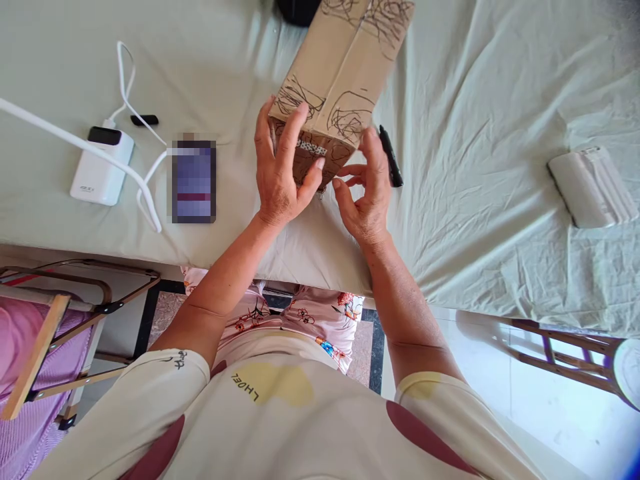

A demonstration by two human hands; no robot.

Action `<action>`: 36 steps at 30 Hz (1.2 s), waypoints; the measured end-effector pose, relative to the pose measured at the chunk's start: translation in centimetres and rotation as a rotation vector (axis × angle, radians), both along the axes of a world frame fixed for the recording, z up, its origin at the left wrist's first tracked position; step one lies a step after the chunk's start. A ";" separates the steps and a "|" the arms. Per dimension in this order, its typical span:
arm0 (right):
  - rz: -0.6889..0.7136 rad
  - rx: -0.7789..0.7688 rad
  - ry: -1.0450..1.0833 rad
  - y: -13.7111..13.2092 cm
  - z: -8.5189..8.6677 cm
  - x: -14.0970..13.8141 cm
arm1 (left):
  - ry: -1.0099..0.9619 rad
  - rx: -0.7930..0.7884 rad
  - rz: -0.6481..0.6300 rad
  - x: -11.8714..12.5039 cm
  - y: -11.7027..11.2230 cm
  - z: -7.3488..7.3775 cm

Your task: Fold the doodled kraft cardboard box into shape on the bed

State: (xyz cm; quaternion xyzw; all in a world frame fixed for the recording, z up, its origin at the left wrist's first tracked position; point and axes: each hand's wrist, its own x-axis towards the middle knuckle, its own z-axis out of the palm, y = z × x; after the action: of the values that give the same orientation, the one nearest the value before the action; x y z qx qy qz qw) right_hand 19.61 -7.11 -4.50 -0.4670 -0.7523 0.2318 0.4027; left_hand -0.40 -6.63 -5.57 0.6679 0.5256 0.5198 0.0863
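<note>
A brown cardboard box (345,73) scribbled with black marker lies on a pale green sheet (475,220), its near end towards me. My left hand (280,170) grips that near end, fingers over the top edge and thumb on the end face. My right hand (367,190) hovers just right of the box corner, fingers curled and apart, and holds nothing. A black marker (390,157) lies on the sheet right behind my right hand.
At the left lie a white power bank (100,170) with a white cable (145,187), a black marker cap (145,120) and a phone (194,180). A white flat device (593,187) rests at the right. Wooden chairs (65,320) stand below the table edge.
</note>
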 end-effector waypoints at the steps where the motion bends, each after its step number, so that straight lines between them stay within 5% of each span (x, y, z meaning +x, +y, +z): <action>1: -0.009 -0.006 -0.006 0.2 -0.1 0.1 | -0.020 -0.013 -0.011 -0.1 0.1 -0.1; 10: -0.321 0.075 -0.315 3.7 -3.8 4.3 | 0.003 -0.019 -0.015 -0.8 0.6 -0.6; 20: -0.630 -0.064 -0.240 6.2 -6.3 9.5 | 0.039 0.083 0.043 -0.6 0.7 -0.6; 27: -0.317 0.390 -0.134 3.8 -2.4 5.0 | 0.021 0.007 -0.010 -0.5 0.7 -0.3; 32: -0.074 0.261 -0.250 0.6 0.4 0.6 | 0.102 0.109 0.111 1.0 -1.0 1.8; 36: 0.085 0.154 -0.277 -0.3 0.7 -0.6 | 0.058 -0.030 -0.037 2.4 -1.9 2.7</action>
State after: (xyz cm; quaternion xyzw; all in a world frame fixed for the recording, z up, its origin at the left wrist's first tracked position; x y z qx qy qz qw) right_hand 18.99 -7.39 -3.82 -0.4300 -0.8353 0.1235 0.3195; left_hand 1.98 -8.49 -2.91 0.6910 0.5230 0.4906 0.0905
